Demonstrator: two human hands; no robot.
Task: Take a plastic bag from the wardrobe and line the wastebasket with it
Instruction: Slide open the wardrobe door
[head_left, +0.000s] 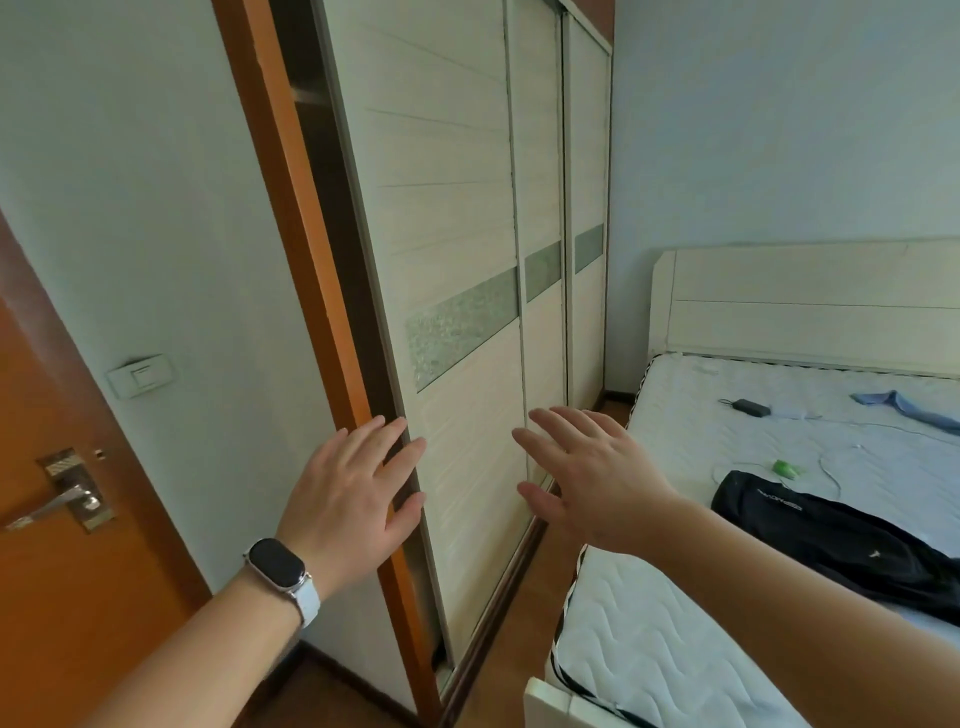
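Both hands are splayed and empty, left hand (343, 499) at the left edge of the sliding wardrobe door (457, 234), right hand (587, 478) before its panel (rigid, probably heavy; best pushed at that edge).

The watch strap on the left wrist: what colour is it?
White; the strap shows best in the head view.
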